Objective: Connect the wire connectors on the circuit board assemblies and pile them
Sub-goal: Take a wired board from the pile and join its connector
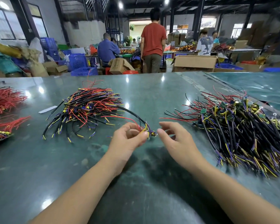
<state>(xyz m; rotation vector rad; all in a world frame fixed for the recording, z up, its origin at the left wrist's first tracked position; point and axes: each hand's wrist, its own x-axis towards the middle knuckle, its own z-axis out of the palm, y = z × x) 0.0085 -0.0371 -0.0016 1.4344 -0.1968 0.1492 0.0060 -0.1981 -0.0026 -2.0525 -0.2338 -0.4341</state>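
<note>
A broad green table [152,167] filled the lower view, its far edge running across the middle with a workshop of boxes, blue crates and several people beyond. A seam crossed its right side toward a second green sheet [257,88]. The right heap of wired boards [238,133] sprawled toward the table's right edge. The left heap of wires [87,109] lay well apart from it, leaving an open lane of bare table between the two, where both hands worked. Bundles of red wires [5,101] sat at the left edge. The left hand [128,139] pinched one wire assembly [145,129] between thumb and curled fingers; its black cable arched back to the left heap. The right hand [176,136] hovered just beside it, fingers loosely curled, holding nothing. A small white strip [47,109] lay near the left heap.
</note>
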